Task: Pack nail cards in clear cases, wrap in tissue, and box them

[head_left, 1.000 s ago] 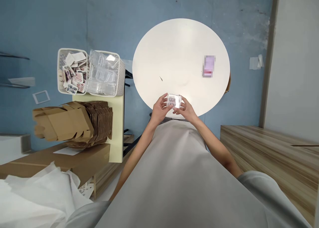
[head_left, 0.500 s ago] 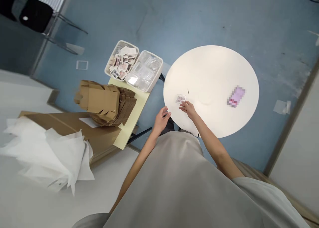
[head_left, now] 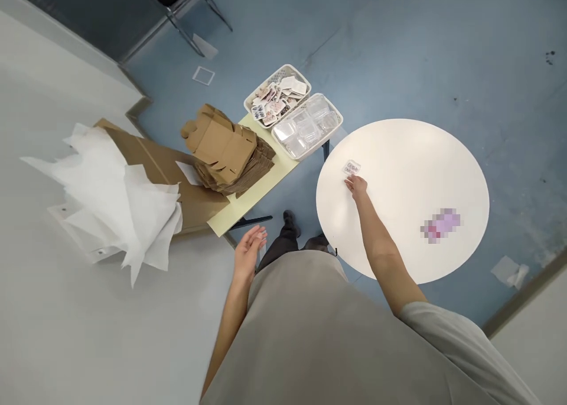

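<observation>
On the round white table [head_left: 416,157] lies a small clear plastic case [head_left: 351,167] with a dark pattern, near the table's far left edge. My right hand [head_left: 356,186] is at the near side of this case. Its fingers are stretched toward it and slightly bent; whether the fingertips touch the case cannot be made out. My left hand [head_left: 249,252] hangs in the air left of my body, away from the table, fingers loosely extended with nothing seen in them.
A pale yellow table [head_left: 221,217] holds flattened cardboard boxes [head_left: 225,151], a basket of printed cards [head_left: 279,95] and a basket of clear plastic cases [head_left: 306,126]. White sheets [head_left: 119,198] lie on a large carton [head_left: 146,157]. A blurred purple item [head_left: 443,224] rests on the round table.
My left hand has drawn back from the round table toward my left side. My right hand remains beside the clear case, now at its near edge. The view has shifted and turned.
</observation>
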The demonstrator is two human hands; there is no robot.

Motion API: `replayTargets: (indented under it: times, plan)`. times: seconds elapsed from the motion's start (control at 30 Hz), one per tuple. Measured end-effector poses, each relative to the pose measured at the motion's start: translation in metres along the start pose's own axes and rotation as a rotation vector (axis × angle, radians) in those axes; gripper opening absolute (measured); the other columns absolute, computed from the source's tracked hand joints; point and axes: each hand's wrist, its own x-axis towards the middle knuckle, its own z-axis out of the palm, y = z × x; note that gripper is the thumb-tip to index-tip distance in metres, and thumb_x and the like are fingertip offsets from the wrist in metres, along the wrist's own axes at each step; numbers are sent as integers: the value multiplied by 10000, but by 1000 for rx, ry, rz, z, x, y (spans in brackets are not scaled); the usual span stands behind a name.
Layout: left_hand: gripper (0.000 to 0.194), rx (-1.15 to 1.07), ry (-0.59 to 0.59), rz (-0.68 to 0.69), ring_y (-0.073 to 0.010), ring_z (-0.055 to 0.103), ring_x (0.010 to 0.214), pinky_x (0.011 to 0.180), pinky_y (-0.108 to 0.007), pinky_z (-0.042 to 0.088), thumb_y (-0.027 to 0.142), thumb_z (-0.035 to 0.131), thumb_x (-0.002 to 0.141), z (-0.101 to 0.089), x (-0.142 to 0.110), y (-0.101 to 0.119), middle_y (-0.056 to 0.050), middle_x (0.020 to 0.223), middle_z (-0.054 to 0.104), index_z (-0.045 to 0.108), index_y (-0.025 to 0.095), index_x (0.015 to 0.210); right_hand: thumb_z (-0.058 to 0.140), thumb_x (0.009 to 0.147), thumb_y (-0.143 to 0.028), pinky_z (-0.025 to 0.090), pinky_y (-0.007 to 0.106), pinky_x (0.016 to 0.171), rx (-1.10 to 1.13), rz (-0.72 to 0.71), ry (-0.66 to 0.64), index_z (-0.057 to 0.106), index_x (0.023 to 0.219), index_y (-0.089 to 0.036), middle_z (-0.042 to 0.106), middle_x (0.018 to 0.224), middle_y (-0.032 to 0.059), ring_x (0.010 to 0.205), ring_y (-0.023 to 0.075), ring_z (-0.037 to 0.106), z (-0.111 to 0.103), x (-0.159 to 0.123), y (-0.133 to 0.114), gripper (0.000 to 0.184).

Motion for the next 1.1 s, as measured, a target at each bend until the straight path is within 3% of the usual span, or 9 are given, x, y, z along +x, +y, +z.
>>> replayTargets:
  times: [0.13,0.27,0.4,0.57,0.67,0.77,0.87,0.97,1.1]
  plan:
    - [674,-131,65,27,-310,803,1259,1133,-525,636,724,903,789,-14,1,8,-163,1414,797,752,267,1262,716,1036,-194,611,167,673,-43,-43,-23,634,971,-223,750,886,-16,707,83,733,-8,-39,8,108]
    - [664,-230,88,137,-256,822,1156,971,-394,651,716,843,862,-37,13,30,-181,1399,792,726,227,1297,816,972,-280,632,196,737,-92,-212,-201,725,978,-222,809,995,30,806,110,780,6,-101,21,108]
    - [651,-375,55,213,-216,810,1062,871,-328,623,731,805,915,-77,16,44,-154,1335,805,733,231,1326,882,920,-456,640,264,801,-209,-371,-433,770,1006,-228,830,1050,55,847,142,780,55,-199,39,268]
    - [775,-529,-181,277,-246,806,981,790,-345,614,834,780,900,-122,3,49,-172,1269,827,768,193,1334,865,881,-755,651,386,903,-492,-697,-848,806,1059,-275,846,1066,57,940,227,797,135,-348,65,516]
    - [816,-614,-298,284,-263,806,952,778,-365,614,880,701,938,-144,-6,52,-184,1242,838,796,174,1335,785,903,-855,630,384,871,-686,-869,-893,796,926,-265,832,963,51,919,243,780,177,-407,85,590]
    - [775,-621,-390,295,-269,805,961,803,-377,622,850,677,982,-167,-8,54,-178,1231,845,816,178,1343,697,937,-904,597,376,798,-900,-933,-855,716,736,-247,771,784,36,776,226,741,212,-428,108,687]
    - [704,-577,-459,312,-268,805,1027,885,-387,631,790,669,1029,-191,-7,52,-170,1280,837,814,198,1381,675,962,-889,566,365,752,-934,-974,-786,665,703,-247,726,717,17,700,209,717,234,-433,129,692]
    - [654,-510,-549,311,-278,797,1129,977,-412,631,743,683,1048,-210,-6,50,-167,1366,813,784,230,1442,664,994,-846,555,348,722,-792,-1093,-755,664,765,-250,720,751,11,713,195,711,243,-450,135,638]
    - [693,-408,-741,352,-331,737,1348,1148,-514,602,628,825,998,-223,-2,46,-150,1552,724,668,326,1601,736,988,-770,556,332,695,-614,-1261,-830,679,811,-253,696,796,3,726,173,665,236,-489,120,550]
